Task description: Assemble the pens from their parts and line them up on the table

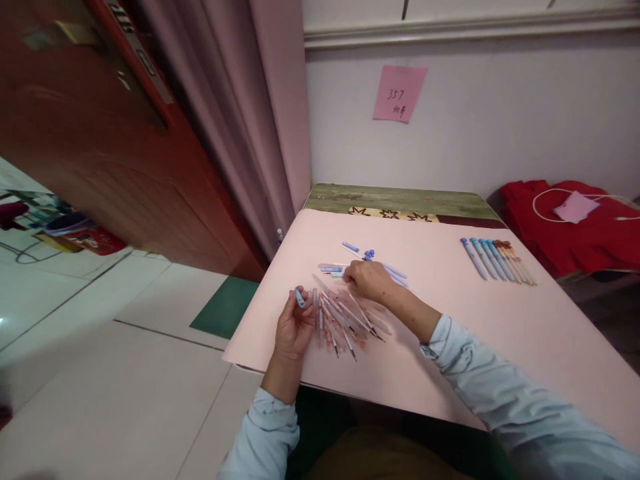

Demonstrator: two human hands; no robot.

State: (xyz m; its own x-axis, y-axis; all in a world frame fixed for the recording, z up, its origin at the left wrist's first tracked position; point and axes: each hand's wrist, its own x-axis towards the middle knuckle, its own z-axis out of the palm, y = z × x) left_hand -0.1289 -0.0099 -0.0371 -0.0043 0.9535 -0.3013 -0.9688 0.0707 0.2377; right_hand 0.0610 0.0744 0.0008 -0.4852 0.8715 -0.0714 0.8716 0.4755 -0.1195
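My left hand (295, 327) is closed around a short light-blue pen barrel piece (299, 297), held tilted above the table's near left part. My right hand (367, 280) reaches down over the loose pen parts with its fingertips drawn together; what they pinch, if anything, is hidden. Beside and below both hands spreads a heap of pen refills (345, 320) with dark tips, mixed with clear and pinkish pieces. Just beyond the right hand lie a blue barrel piece (351, 247), small blue caps (369, 254) and several pale-blue pen parts (396, 271).
A row of finished-looking pens (493, 260), blue through brown, lies on the pink-covered table (440, 373) at the right. A red cloth (565, 220) with a cable stands beyond the right edge. A curtain (235, 120) and brown door (150, 167) are at the left.
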